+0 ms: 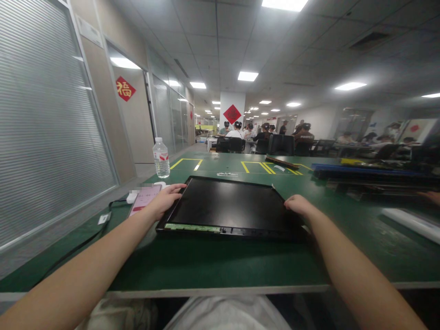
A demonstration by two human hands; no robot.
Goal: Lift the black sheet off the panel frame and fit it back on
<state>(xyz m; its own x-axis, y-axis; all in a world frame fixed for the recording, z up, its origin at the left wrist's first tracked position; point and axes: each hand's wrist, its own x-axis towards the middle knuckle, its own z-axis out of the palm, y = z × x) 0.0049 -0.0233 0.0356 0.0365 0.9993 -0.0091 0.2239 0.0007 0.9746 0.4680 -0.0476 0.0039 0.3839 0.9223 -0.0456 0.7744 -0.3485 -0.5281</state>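
The flat black panel (227, 206), smooth with square corners, lies on the green table (213, 266) between both hands. The left hand (165, 198) rests flat and loose on its edge. The right hand (298, 205) curls on the other edge, and I cannot tell if it grips. A pink phone (144, 200) lies just outside the left hand.

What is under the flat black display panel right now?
Only the green table mat shows around the flat black display panel; whatever lies beneath it is covered.

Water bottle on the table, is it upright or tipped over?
Upright: the water bottle stands on its base on the green table, cap uppermost.
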